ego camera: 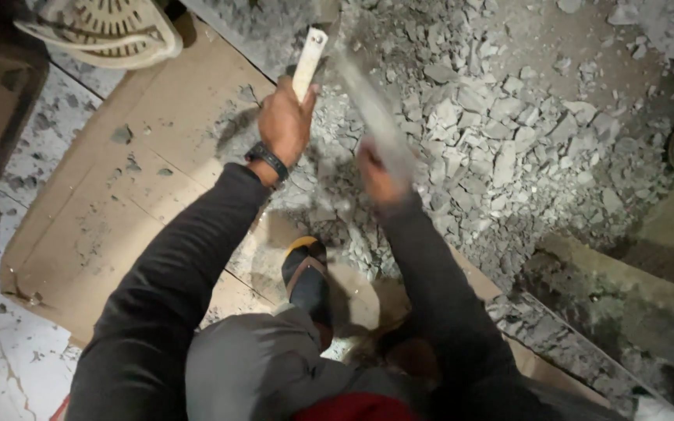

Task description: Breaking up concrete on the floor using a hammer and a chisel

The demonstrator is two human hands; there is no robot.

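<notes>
Looking down from the head camera, I see my left hand (284, 125) closed in a fist around a pale, flat handle (309, 62) that sticks up past the knuckles toward the top centre of the frame. A dark wristband (267, 160) sits on that wrist, just above the black sleeve (173, 281). My right hand (376, 179), a little lower and to the right of centre, is wrapped around a long grey tool (372, 109) that runs diagonally up to the left; both the hand and the tool are blurred, so I cannot tell the exact grip or what kind of tool it is.

Both hands hang over a heap of grey rubble (501, 132) that fills the upper right of the frame, broken chunks and dust spread wide. A sheet of brown cardboard (118, 210) lies on the left half, sprinkled with small fragments and touching the edge of the rubble. Below the hands, near the centre, a dark shoe with a yellow toe (306, 269) rests on the cardboard. A cream plastic basket (103, 31) shows in the upper left corner.
</notes>
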